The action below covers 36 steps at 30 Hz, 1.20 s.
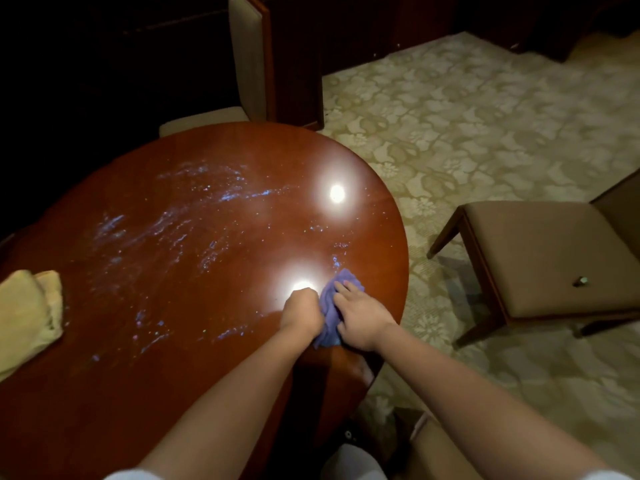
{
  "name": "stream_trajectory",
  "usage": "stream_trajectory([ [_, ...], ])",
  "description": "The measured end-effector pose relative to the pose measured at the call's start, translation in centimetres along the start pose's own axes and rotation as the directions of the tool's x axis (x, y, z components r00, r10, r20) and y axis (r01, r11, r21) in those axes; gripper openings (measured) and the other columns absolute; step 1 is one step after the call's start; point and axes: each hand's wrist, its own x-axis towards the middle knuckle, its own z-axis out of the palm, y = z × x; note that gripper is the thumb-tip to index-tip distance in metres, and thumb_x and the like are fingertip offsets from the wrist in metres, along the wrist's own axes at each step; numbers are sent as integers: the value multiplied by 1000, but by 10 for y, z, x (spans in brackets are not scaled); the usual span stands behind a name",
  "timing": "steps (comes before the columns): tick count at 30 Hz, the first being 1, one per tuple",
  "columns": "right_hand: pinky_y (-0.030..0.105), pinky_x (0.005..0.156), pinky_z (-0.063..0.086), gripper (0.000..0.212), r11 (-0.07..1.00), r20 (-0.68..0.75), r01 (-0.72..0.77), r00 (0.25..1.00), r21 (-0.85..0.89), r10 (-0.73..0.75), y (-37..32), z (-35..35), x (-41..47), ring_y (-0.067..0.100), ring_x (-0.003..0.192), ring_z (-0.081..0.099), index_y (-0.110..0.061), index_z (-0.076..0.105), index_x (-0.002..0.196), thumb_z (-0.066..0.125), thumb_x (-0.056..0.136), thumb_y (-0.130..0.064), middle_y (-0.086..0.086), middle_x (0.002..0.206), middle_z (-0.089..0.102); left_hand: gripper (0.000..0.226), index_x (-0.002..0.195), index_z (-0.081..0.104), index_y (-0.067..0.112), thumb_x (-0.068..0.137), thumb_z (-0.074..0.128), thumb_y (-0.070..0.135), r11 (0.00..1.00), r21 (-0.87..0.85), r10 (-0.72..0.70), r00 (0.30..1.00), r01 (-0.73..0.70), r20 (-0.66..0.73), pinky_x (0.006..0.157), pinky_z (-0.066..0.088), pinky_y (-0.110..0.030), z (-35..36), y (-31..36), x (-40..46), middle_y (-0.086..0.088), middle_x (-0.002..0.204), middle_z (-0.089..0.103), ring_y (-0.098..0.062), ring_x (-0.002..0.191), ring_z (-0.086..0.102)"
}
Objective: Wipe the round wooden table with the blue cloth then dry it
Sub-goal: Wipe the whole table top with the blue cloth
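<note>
Now, going left to right, a yellow towel (pixel 29 313) is lying folded at the left edge of your round wooden table (pixel 180 375), wet streaks (pixel 166 230) are glistening mid-table, your left hand (pixel 300 311) is gripping the blue cloth (pixel 332 308) in curled fingers, and your right hand (pixel 362 318) is pressing it flat near the table's right rim.

To your right, an upholstered chair (pixel 554 261) with a brown seat and dark wood frame stands on the patterned carpet (pixel 467 126); a small metallic object (pixel 581 281) rests on its seat. At the far side, a second chair (pixel 247 60) with a pale padded back faces you. At the left edge of the view lies a folded yellow towel (pixel 29 313).
</note>
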Motion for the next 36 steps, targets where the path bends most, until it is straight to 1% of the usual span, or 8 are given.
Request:
stream_trajectory([
  [3,35,113,30,55,998,-23,-66,998,1,66,-14,18,-18,26,145,21,-3,36,143,42,92,-20,14,157,23,21,97,68,2,91,52,14,999,47,2,999,-4,33,80,48,-34,-3,-8,-11,-20,105,66,-35,102,62],
  [7,33,81,56,59,987,-8,-159,987,8,160,-45,51,-41,30,107,66,-3,71,110,35,71,-29,17,114,68,22,97,68,4,92,53,19,993,113,30,998,-36,62,82,49,-32,-6,-23,-19,-20,107,66,-33,104,62],
  [10,40,99,45,60,978,-35,-171,985,-120,168,-53,68,-44,35,109,63,5,68,111,32,76,-28,22,113,67,22,102,67,4,93,52,17,986,154,59,996,-70,72,84,48,-32,-9,-24,-23,-19,110,65,-33,105,62],
  [17,43,96,45,53,934,-34,-339,941,-111,338,-78,73,-69,41,104,64,9,69,103,46,76,-30,27,111,66,22,102,68,0,90,51,6,951,235,159,969,-202,187,83,49,-34,0,-20,-33,-21,108,67,-33,101,64],
  [21,45,116,17,69,892,-52,-421,907,-162,419,-93,61,-84,48,139,21,18,20,141,45,98,-29,36,149,19,22,104,68,2,89,51,7,922,266,233,951,-283,205,86,48,-34,2,-17,-39,-20,111,65,-33,106,61],
  [25,43,117,14,64,873,-85,-472,881,-122,465,-94,60,-86,43,143,13,13,15,145,37,101,-28,26,154,6,22,103,68,2,90,50,8,904,295,259,946,-309,197,85,48,-34,3,-12,-42,-20,109,66,-33,106,61],
  [30,48,95,47,60,853,-104,-522,848,7,519,-77,70,-74,41,119,55,10,60,120,54,78,-33,29,130,53,22,102,70,6,93,49,8,902,312,270,954,-298,129,81,50,-33,8,-1,-39,-14,105,68,-30,99,64],
  [36,42,103,44,65,914,-52,-399,917,-71,396,-31,73,-53,37,116,58,7,64,115,32,78,-35,26,123,60,21,99,70,4,92,50,5,944,214,231,967,-250,110,81,51,-35,10,12,-19,-16,102,68,-31,96,65],
])
